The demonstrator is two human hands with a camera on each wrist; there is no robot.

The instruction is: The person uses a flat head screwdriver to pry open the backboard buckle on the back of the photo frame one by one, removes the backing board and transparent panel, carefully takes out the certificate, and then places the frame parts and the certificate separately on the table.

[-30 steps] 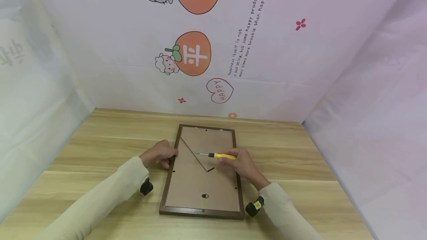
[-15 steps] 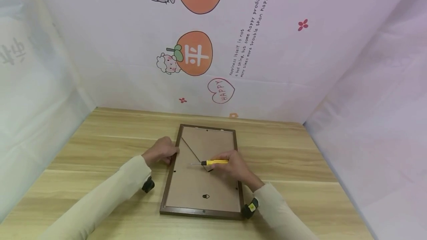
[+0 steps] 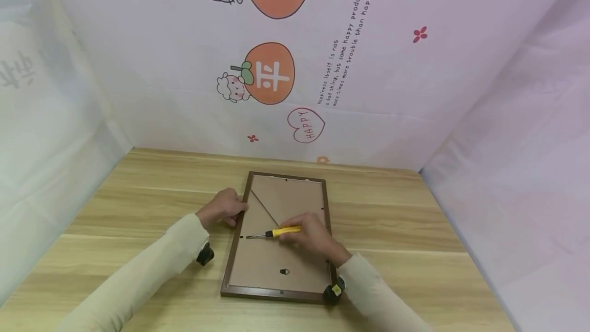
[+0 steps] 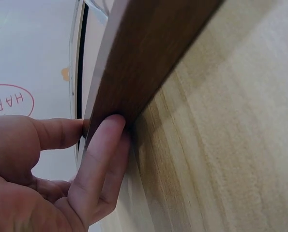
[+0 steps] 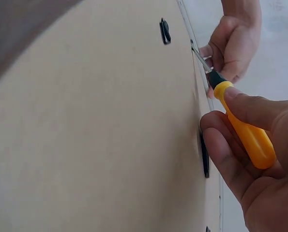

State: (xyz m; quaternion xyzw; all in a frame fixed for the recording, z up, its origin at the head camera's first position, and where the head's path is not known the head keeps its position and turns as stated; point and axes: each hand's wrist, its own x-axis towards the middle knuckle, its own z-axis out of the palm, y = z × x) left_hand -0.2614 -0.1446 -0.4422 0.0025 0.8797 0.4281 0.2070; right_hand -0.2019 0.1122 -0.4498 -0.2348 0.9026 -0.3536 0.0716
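Observation:
A brown picture frame (image 3: 276,292) lies back side up on the table, its beige backing board (image 3: 258,265) showing. My left hand (image 3: 224,206) holds the frame's left edge; in the left wrist view the thumb lies over the rim and the fingers (image 4: 102,150) touch the side wall. My right hand (image 3: 310,232) grips a yellow-handled screwdriver (image 3: 282,231) above the board. Its metal shaft (image 3: 256,236) points left, with the tip close to a small black tab (image 3: 241,236) at the left edge. Whether tip and tab touch, I cannot tell.
A black hanging ring (image 3: 284,271) sits on the board near the front. A dark diagonal line (image 3: 265,207) crosses the board's upper left. More small black tabs (image 3: 322,209) line the frame's inner edge. A printed white sheet (image 3: 369,132) stands behind the wooden table (image 3: 392,209).
My right hand has moved left and toward me, bringing the screwdriver's tip from the board's middle to the left edge's tab. The left hand stays on the frame's edge.

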